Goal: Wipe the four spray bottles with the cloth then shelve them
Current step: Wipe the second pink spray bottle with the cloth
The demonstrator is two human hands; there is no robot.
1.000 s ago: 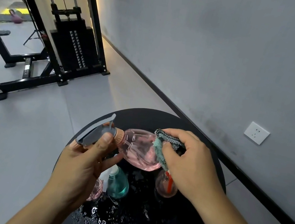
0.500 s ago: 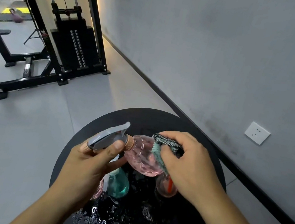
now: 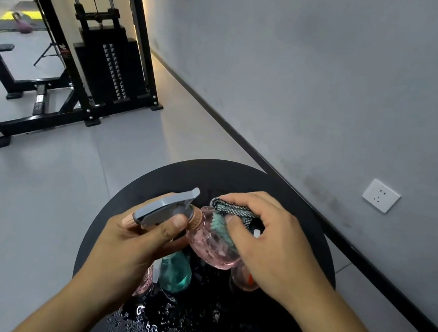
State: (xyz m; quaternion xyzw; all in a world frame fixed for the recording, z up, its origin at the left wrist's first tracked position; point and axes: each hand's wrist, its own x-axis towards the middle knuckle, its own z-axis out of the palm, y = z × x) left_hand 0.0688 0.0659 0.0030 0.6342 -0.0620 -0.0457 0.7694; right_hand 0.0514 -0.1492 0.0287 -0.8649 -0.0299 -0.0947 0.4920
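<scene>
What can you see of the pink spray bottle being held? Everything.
The pink spray bottle is clear, faceted pink plastic with a ribbed tan collar and grey trigger head. It is held tilted above the black round table, head up-left. The left hand grips the head; the right hand presses the cloth on its body.

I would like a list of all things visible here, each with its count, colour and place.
spray bottle in hand: 1, pink with grey head, held tilted over the table
other bottles: 3, teal, pink, pink with orange part, on the table
cloth: 1, teal and dark, against the held bottle
table: 1, black, round, wet
weight machine: 1, black, behind
wall socket: 1, white, right wall
kettlebell: 1, purple, far left
left hand: grips bottle head
right hand: grips cloth
</scene>
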